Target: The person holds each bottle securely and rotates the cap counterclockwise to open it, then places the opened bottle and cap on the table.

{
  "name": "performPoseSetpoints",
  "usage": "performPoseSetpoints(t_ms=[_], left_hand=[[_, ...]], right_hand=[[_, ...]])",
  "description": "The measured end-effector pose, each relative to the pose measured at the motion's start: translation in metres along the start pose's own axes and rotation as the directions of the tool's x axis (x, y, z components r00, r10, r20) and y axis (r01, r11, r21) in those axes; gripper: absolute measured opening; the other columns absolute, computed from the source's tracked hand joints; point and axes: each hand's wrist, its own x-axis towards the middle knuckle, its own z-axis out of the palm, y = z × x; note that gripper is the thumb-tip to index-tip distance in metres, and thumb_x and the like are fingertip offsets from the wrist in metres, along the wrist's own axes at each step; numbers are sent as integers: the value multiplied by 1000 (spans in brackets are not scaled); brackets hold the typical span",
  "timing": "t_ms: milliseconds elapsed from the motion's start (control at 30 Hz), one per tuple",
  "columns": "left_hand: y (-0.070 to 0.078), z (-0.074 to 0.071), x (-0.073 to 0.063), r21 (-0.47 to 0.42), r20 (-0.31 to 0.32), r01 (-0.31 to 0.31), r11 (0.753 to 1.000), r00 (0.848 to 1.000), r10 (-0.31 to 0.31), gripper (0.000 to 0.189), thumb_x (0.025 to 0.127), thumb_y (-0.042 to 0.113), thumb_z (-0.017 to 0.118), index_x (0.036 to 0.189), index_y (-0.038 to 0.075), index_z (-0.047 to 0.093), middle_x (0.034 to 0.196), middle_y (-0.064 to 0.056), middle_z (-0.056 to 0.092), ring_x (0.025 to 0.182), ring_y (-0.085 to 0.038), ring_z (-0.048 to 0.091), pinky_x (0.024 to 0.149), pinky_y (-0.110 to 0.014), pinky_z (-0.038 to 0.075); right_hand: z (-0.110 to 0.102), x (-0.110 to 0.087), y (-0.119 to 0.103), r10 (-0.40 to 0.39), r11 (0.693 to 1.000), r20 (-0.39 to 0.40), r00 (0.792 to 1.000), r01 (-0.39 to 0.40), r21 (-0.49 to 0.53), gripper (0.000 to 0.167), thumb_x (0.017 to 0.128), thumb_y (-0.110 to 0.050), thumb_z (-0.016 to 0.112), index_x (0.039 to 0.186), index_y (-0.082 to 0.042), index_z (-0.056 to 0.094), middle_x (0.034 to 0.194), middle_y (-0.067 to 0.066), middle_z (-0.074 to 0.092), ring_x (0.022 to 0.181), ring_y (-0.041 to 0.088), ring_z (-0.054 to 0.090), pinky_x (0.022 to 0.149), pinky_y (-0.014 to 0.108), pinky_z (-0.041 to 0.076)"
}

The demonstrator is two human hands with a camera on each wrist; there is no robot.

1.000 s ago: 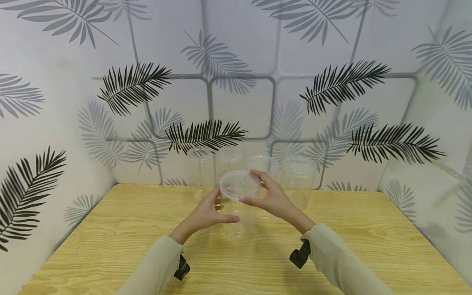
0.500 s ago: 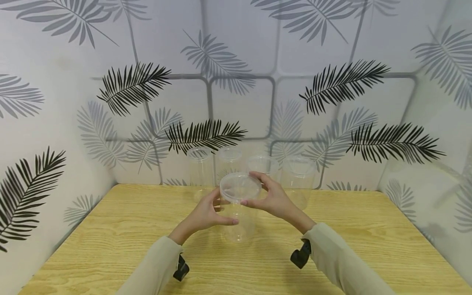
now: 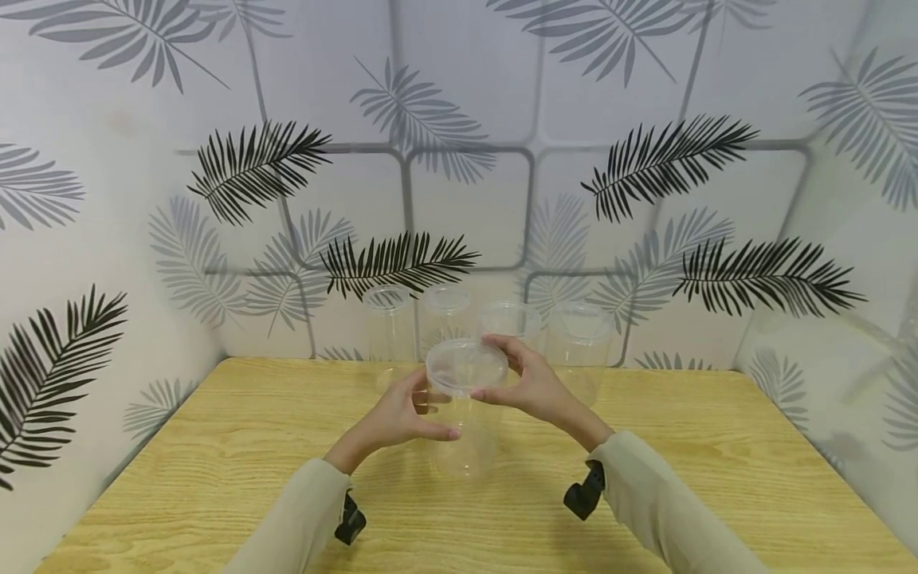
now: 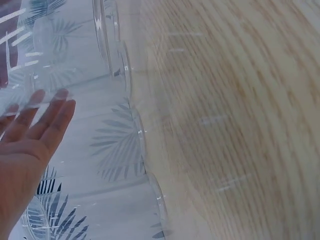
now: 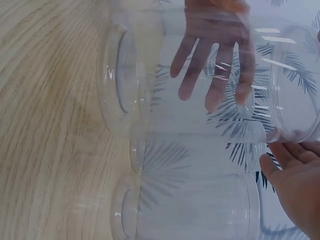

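Note:
A tall, clear plastic jar point(image 3: 466, 450) stands between my hands in the middle of the head view, its round lid point(image 3: 466, 368) on top. My left hand point(image 3: 394, 414) grips the jar's left side, thumb in front and fingers behind. Through the transparent wall, the left fingers point(image 5: 215, 65) show spread along the body in the right wrist view. My right hand point(image 3: 534, 389) holds the lid's right edge, thumb at the front of the rim and index finger at the back. In the left wrist view, part of my left hand point(image 4: 35, 135) shows beside the jar.
Several similar clear jars stand in a row behind, at the table's back edge: one at the left point(image 3: 389, 335), one at the right point(image 3: 582, 351), others between. The wood-grain table point(image 3: 251, 446) meets leaf-patterned walls point(image 3: 473, 215) at the back and sides.
The jar and its lid have come slightly down in the head view, the base shifting toward me. Both hands have moved a little with it and keep their hold.

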Motion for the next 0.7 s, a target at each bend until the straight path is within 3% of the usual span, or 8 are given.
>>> performPoseSetpoints(t_ms=[133,233,400,567,700], left_hand=[[-2,-2,0,-19,47,-20,1000,999,20,85,68,8,79,139,6,31,134,-18,43,114,-36,53,94,-46,46],[-1,-2,1,-8,53,-31,999,998,31,87,68,9,80,139,6,30,135,-18,43,115,-35,53,94,-46,46],[1,-3,1,-2,44,-25,1000,999,25,88,69,9,79,140,7,29,135,-18,43,116,-36,52,95,-50,44],[-16,-2,5,-3,22,-25,1000,999,25,91,68,9,80,142,13,27,137,-15,42,117,-36,51,95,-48,44],[-27,-3,7,-7,4,-25,1000,1000,26,90,69,11,80,142,20,27,140,-9,39,119,-34,50,96,-47,44]], right_hand=[[-5,0,1,-31,998,67,997,27,59,76,74,-19,76,137,-6,36,136,12,43,128,30,40,103,50,34],[-8,-1,1,-51,997,105,993,44,66,78,75,-22,75,139,-7,33,138,11,41,130,30,37,107,52,27],[-11,-1,1,-58,995,144,988,46,91,77,78,-24,73,141,-13,30,140,11,37,132,33,34,107,55,26],[-9,-3,-2,-27,996,127,991,17,85,79,78,-24,73,142,-15,27,143,10,34,132,32,34,103,51,34],[-4,-6,-4,15,999,54,998,-17,42,80,77,-25,74,142,-16,28,145,9,32,131,34,35,98,48,41]])
